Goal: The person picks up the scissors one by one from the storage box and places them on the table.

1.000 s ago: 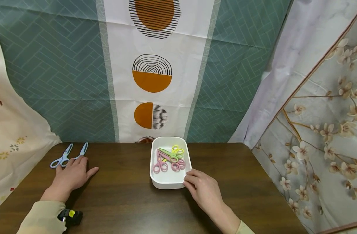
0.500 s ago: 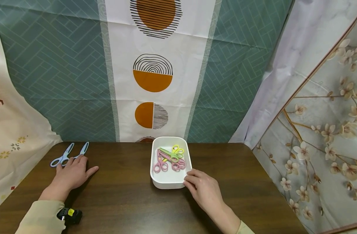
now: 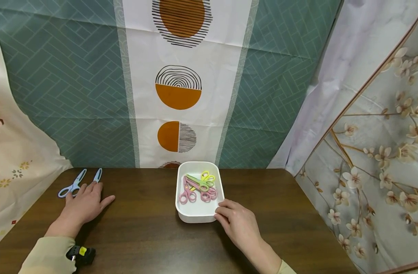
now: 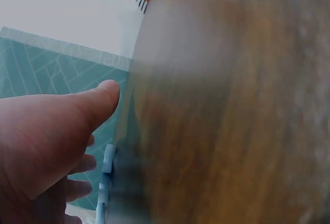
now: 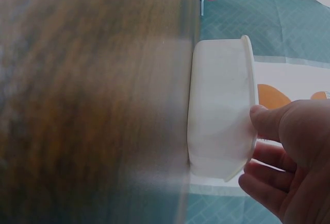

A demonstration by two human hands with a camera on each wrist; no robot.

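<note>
A light blue pair of scissors [image 3: 73, 184] lies at the table's back left. Beside it another light blue pair of scissors [image 3: 97, 176] shows only its blades. My left hand [image 3: 83, 205] covers the rest of that pair, fingers stretched forward and thumb out to the side. In the left wrist view, the thumb of the left hand [image 4: 56, 126] is straight, with blue scissors [image 4: 103, 188] by the fingertips. My right hand [image 3: 239, 224] holds the near right corner of a white plastic box [image 3: 196, 219], thumb and fingers at its rim. Inside lie pink scissors [image 3: 185, 196], green scissors [image 3: 202, 184] and yellow scissors [image 3: 209, 177].
The dark wooden table [image 3: 143, 236] reaches back to a hanging green and white cloth [image 3: 181, 95]. A flowered cloth [image 3: 366, 182] hangs along the right side, and a cream cloth [image 3: 20, 152] along the left. A black wrist device [image 3: 82, 255] sits at the left sleeve.
The left fingers have shifted slightly over the right-hand blue scissors, and less of its blades shows. The right hand and the box stay in place; the view tilts slightly.
</note>
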